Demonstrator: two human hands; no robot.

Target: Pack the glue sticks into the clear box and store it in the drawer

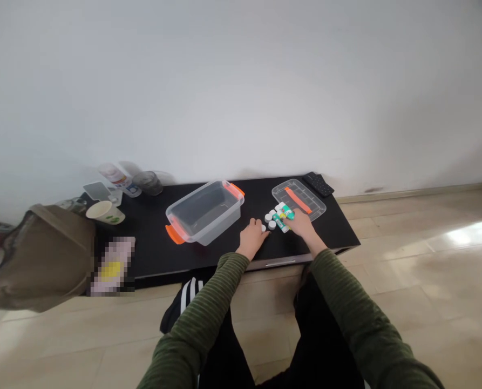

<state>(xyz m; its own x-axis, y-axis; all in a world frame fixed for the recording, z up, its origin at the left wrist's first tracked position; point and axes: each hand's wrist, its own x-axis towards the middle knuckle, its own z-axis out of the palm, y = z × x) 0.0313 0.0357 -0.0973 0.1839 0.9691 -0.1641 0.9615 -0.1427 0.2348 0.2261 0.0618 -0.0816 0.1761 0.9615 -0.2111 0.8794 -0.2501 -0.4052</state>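
A cluster of several small glue sticks [279, 216] with white caps and green labels lies on the low black table [151, 243]. My right hand [299, 222] rests on the right side of that cluster, fingers touching the sticks. My left hand [252, 235] lies on the table just left of them, fingers curled beside a white-capped stick [264, 227]. An open clear plastic box [204, 212] with orange handles stands left of my hands, nothing visible inside. Its clear lid [299, 199] with an orange strip lies behind the sticks.
A black remote [318, 184] lies at the table's back right corner. A paper cup [105, 212], bottles [119, 177] and a glass [148, 182] stand at the back left. A brown bag [42, 256] sits at the left end. Pale wood floor [427, 270] extends to the right.
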